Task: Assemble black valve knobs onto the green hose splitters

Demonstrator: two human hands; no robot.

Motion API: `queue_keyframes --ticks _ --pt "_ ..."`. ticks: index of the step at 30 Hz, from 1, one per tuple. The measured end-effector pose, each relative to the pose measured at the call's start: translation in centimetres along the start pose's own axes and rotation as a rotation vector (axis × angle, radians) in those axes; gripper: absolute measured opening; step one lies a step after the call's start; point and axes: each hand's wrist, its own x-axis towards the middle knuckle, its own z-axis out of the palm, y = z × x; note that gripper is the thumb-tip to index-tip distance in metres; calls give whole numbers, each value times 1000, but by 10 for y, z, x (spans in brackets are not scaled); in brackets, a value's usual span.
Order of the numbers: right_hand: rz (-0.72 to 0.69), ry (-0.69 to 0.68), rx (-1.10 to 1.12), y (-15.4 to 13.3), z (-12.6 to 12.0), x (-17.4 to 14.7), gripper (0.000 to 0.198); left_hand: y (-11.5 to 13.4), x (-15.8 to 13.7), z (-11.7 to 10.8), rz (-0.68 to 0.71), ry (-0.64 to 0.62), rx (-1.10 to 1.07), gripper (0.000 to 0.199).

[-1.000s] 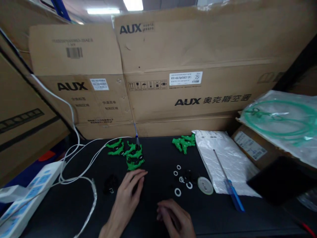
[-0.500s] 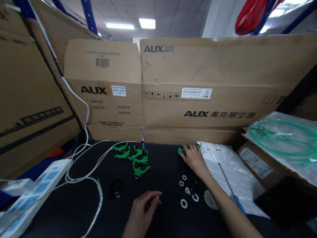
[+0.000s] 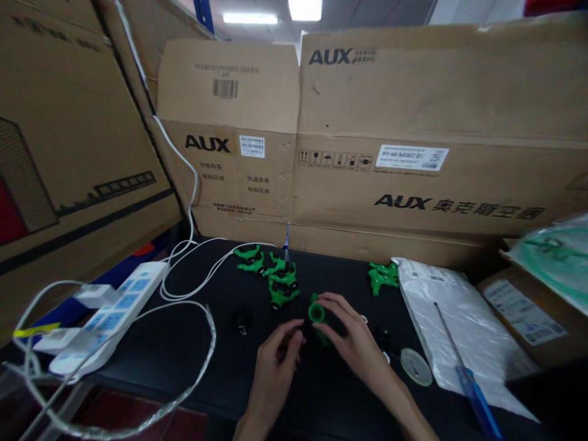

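My right hand (image 3: 353, 340) holds a green caliper-like part (image 3: 316, 313) between thumb and fingers, its round open end facing me. Close by on the left, my left hand (image 3: 278, 361) has its fingers curled and the thumb pressed against them; whatever may be inside is hidden. Several similar green parts with black fittings (image 3: 282, 288) lie grouped at the back of the black table. Other green parts (image 3: 383, 277) lie by a white padded bag. White rings, mostly covered by my right hand, and small black pieces (image 3: 382, 337) lie beside a clear round disc (image 3: 416, 367).
A white power strip (image 3: 114, 318) with plugs and looping cables (image 3: 209, 361) occupies the left. On the right, a blue-handled screwdriver (image 3: 475, 392) lies on the white padded bag (image 3: 459, 324). Small dark pieces (image 3: 241, 320) sit left of centre. Cardboard panels (image 3: 413, 184) wall the back.
My right hand has come back from the green parts beside the bag with one of them, and now holds it near my left hand. The view has shifted left and down.
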Motion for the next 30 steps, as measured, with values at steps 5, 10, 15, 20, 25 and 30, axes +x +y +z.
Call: queue_keyframes --ticks 5,10,15,20,25,30 --pt "134 171 265 -39 43 -53 29 5 -18 -10 36 9 27 38" --pt "219 305 368 -41 66 -72 32 4 -26 -12 72 -74 134 30" --pt "192 247 363 -35 66 -70 45 7 -20 -10 80 -120 257 28" --pt "207 243 411 -33 70 -72 46 7 -19 -11 83 -104 270 27" --pt "323 316 687 -31 76 -77 50 5 -23 -7 22 -74 237 25" --pt "337 319 721 -30 77 -75 42 -1 -23 -20 202 -20 380 27"
